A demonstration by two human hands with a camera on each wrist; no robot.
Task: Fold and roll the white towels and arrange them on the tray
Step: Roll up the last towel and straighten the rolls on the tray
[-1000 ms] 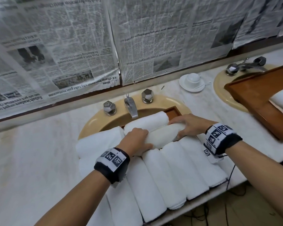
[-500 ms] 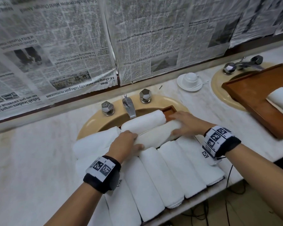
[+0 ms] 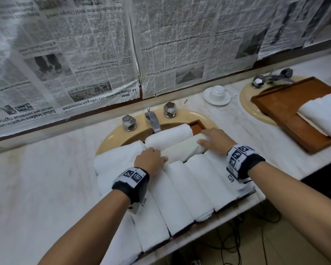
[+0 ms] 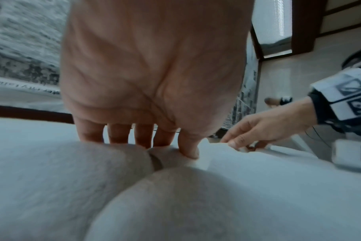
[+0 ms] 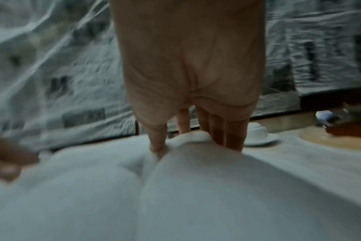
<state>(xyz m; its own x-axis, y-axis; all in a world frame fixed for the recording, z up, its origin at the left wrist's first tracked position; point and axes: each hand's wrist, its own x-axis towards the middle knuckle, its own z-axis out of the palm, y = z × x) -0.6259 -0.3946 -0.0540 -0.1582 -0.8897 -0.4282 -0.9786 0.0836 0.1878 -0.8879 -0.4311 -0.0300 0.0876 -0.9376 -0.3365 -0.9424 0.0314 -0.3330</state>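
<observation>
Our left hand (image 3: 150, 159) and right hand (image 3: 215, 139) lie flat-fingered, gripping nothing, on the ends of a rolled towel (image 3: 182, 149) crosswise on the tray (image 3: 198, 126). Around it, rolls (image 3: 180, 196) nearly cover the tray. By our judgement, the folded pile (image 3: 323, 113) on the far tray remains.

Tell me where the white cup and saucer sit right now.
In the head view, the white cup and saucer sit on the marble counter at the back, between the two sinks, just below the newspaper-covered wall.
</observation>
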